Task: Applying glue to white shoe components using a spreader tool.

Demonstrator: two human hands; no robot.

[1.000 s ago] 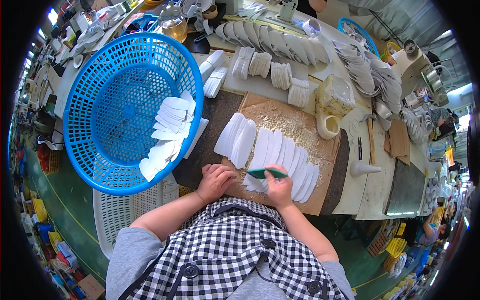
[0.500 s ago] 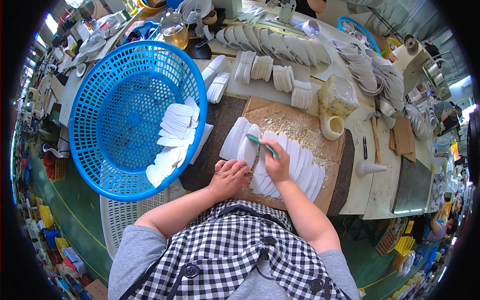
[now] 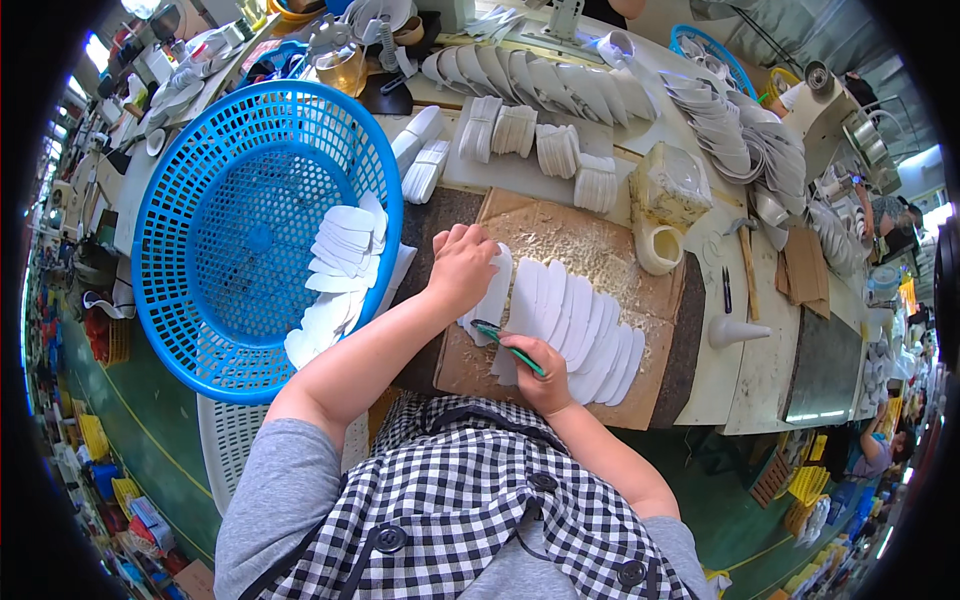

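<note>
My left hand lies flat, fingers together, pressing down on the white piece at the left end of a row of white pieces. The row is fanned out, each piece lying partly over the next, on a brown board on the bench right in front of me. My right hand is closed around a green pen. I pinch it near its back end. Its tip points up and left, onto the white piece just below my left hand.

A big blue basket sits to my left, touching the dark edge of the board. More white pieces are stacked inside it along its right wall. Past the board, small white stacks stand in a line on a pale slab. Further back is a long curved row of bigger white pieces. A cream cup-shaped thing lies on its side at the right end of the board.
</note>
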